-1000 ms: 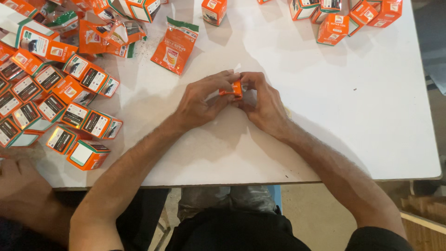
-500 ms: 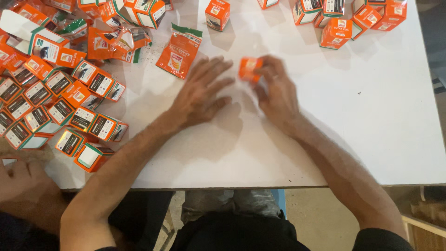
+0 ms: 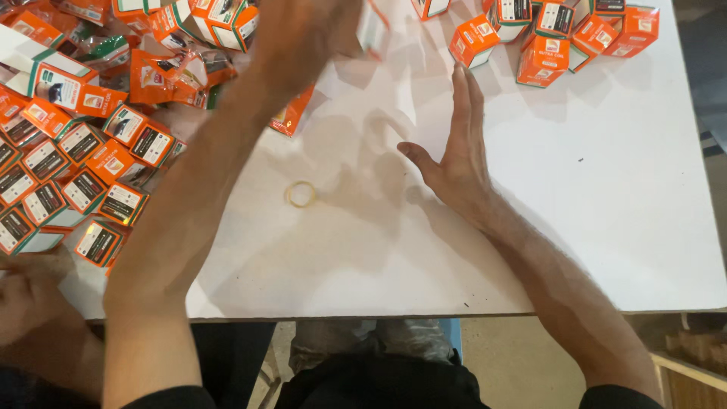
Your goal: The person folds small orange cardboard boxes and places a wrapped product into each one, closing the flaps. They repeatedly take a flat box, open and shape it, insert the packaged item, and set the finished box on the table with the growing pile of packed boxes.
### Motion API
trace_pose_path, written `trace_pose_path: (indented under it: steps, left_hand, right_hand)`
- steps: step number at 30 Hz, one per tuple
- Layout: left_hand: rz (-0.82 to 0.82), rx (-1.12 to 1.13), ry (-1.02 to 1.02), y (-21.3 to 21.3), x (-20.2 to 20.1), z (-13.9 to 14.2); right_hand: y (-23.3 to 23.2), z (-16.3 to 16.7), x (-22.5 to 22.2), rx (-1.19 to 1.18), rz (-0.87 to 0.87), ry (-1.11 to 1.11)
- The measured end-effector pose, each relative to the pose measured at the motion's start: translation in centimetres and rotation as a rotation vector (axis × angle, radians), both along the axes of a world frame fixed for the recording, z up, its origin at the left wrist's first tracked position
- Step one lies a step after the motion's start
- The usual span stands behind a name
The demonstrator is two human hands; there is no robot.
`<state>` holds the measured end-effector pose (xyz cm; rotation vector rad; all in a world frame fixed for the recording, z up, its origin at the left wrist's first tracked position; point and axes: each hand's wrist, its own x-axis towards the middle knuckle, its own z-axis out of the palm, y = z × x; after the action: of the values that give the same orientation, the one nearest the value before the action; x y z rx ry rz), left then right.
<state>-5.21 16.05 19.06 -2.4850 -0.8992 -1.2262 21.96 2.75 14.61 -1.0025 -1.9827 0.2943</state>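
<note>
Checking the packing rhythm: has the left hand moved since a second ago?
Yes. The left hand left the middle of the white table and reached to its far edge, among the small orange cardboard boxes.

White table (image 3: 606, 227): right hand (image 3: 458, 163) lying flat, fingers extended; left hand (image 3: 303, 30) blurring, possibly grasping a box; rubber band (image 3: 301, 194) lying between; orange boxes (image 3: 83, 144) crowding left.
</note>
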Motion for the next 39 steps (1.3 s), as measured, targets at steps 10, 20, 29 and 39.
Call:
trace_pose_path:
  steps: [10,20,29,39]
  left_hand:
    - [0.522,-0.303,0.153,-6.6,-2.6,-1.6]
    - [-0.069,-0.382,-0.408,-12.7,0.5,-3.4]
    - [-0.159,-0.044,0.02,-14.9,3.7,-3.7]
    - [0.046,-0.191,0.032,-15.6,4.4,-4.9]
  right_hand:
    - [-1.4,0.8,-2.1,-0.531,0.019,0.054]
    - [-1.2,0.8,-1.6,-0.357,0.121,-0.016]
    - [-1.1,0.4,-1.7,-0.298,0.11,-0.042]
    - [-1.1,0.6,-2.1,-0.281,0.11,-0.021]
